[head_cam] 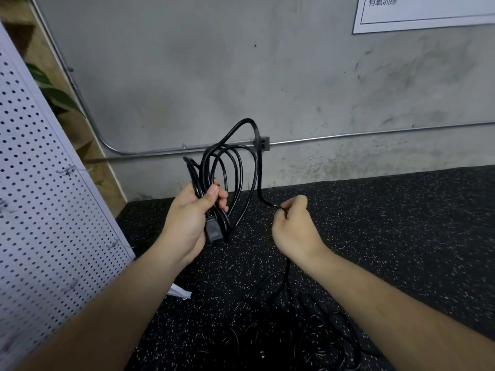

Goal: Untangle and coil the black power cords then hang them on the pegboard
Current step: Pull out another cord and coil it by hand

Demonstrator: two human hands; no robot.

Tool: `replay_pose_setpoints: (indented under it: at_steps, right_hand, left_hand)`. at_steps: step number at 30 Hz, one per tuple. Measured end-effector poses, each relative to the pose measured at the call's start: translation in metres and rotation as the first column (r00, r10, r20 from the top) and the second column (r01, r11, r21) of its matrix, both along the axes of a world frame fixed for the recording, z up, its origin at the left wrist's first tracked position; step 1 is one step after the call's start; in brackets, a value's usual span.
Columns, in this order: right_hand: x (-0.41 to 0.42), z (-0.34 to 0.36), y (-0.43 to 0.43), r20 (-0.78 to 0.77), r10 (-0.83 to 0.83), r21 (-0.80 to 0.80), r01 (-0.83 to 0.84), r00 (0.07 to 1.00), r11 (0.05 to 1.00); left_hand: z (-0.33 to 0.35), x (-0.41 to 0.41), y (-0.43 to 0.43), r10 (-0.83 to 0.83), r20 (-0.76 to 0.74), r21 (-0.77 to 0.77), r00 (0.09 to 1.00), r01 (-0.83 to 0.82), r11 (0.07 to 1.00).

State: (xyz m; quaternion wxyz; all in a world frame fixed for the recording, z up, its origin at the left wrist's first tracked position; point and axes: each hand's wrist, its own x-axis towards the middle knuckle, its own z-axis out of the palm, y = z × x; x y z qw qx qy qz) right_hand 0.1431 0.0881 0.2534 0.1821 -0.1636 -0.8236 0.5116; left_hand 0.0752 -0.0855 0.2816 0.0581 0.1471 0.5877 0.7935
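Status as I read it from the head view: one cord is partly coiled and nothing is hung yet.

Left hand: fingers and thumb are curled round the gathered coil of black power cord. Several loops stand up above the fist. The moulded connector hangs just below the thumb, against the palm.

Right hand: thumb and forefinger pinch the free run of the same cord, with the other fingers curled in. From the pinch the run climbs toward the left hand, arches over and joins the top of the coil. Below the right wrist the cord drops to a loose tangle on the speckled floor, beneath and between both forearms. I cannot tell how many cords lie in it.

Governing relation: the unwound length lies below the right hand, its long axis roughly vertical from tangle to pinch. The coil sits on that hand's inner side, with the two hands near but apart. I judge the next loop falls to the right hand, which would carry slack across while the left only holds.

Pegboard: it stands outboard of the left hand, well apart, with a wire hook above that hand's level. The left hand is the nearer one for hanging.

Risk, in my judgement: the cord may snag in the tangle as slack is drawn up.
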Motion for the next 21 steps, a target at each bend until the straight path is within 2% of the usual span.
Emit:
replay_pose_setpoints:
  at_steps: [4, 6, 8, 10, 15, 21]
  right_hand:
    - [-0.001, 0.003, -0.006, 0.04, 0.004, 0.089, -0.007, 0.999, 0.996]
    - [-0.003, 0.004, -0.006, 0.195, 0.001, 0.065, -0.014, 0.981, 0.998]
    - [-0.004, 0.005, -0.004, 0.39, 0.024, 0.124, -0.078, 0.92, 0.989]
    - [-0.006, 0.004, -0.005, 0.485, 0.051, 0.195, -0.165, 0.873, 0.967]
    - [-0.003, 0.008, -0.014, 0.452, 0.156, 0.341, -0.332, 0.878, 0.88]
    - [0.016, 0.023, -0.016, 0.35, 0.344, 0.326, -0.457, 0.872, 0.828]
  left_hand:
    - [-0.001, 0.004, 0.003, -0.031, 0.032, 0.035, 0.999, 0.03, 0.999]
    - [-0.002, 0.005, 0.003, -0.037, 0.021, 0.018, 0.999, 0.037, 0.999]
    - [-0.003, 0.005, 0.004, -0.043, 0.021, -0.006, 0.999, 0.043, 0.999]
    - [-0.003, 0.007, 0.006, -0.068, 0.044, -0.013, 0.997, 0.069, 0.998]
    - [-0.004, 0.012, 0.01, -0.217, -0.013, -0.099, 0.976, 0.215, 0.972]
    - [-0.012, 0.006, 0.006, -0.272, -0.124, -0.351, 0.954, 0.214, 0.912]
